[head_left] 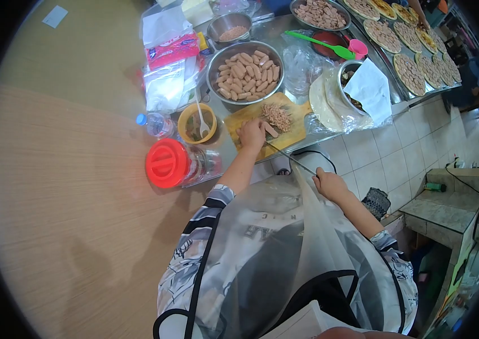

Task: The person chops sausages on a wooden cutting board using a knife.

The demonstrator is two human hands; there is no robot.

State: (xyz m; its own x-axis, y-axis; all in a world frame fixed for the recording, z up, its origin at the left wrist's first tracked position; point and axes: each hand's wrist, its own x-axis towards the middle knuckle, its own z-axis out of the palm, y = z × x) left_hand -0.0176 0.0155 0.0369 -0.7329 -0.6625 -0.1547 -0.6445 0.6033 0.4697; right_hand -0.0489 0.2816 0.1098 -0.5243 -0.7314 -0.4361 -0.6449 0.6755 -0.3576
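My left hand (252,134) is closed over sausages on the wooden cutting board (238,117), its fingers bent. Part of one sausage (271,130) sticks out past the fingertips. My right hand (330,184) grips a long, thin knife (291,158) by its handle. The blade's tip reaches the board's near edge, close to my left hand. A heap of chopped sausage (277,116) lies further back on the board. Behind it stands a steel bowl (211,79) full of whole sausages (248,76).
Left of the board are a yellow bowl (182,125) with a white spoon, a red-lidded jar (167,164) and a water bottle (160,125). Flatbreads (323,101) and a bowl covered with paper (368,90) stand right. Topped pizzas (382,37) fill trays at far right.
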